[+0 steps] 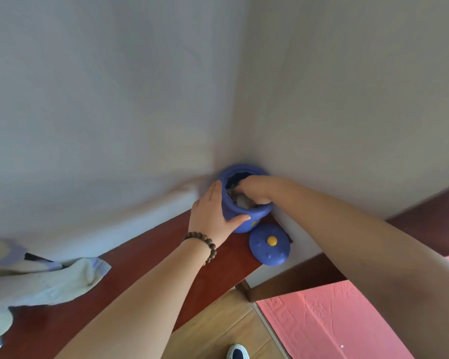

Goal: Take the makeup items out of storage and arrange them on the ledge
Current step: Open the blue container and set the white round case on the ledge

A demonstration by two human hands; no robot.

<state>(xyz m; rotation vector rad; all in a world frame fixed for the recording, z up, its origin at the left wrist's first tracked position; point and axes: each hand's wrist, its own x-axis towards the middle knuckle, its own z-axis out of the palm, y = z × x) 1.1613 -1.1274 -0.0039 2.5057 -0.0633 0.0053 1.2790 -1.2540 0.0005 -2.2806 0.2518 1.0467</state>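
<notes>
Over in the corner, left hand [213, 216] steadies the blue jar [246, 203] while right hand [252, 189] digs inside, grip hidden; next, pull something out onto the ledge [145, 275].

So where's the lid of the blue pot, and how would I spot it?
Find the corner where the two pale walls meet above the red-brown ledge. The blue pot stands in that corner, and just in front of it, at the ledge's end, lies the lid. It is a round blue dome with one yellow knob in its middle, unlike the open pot.
</notes>
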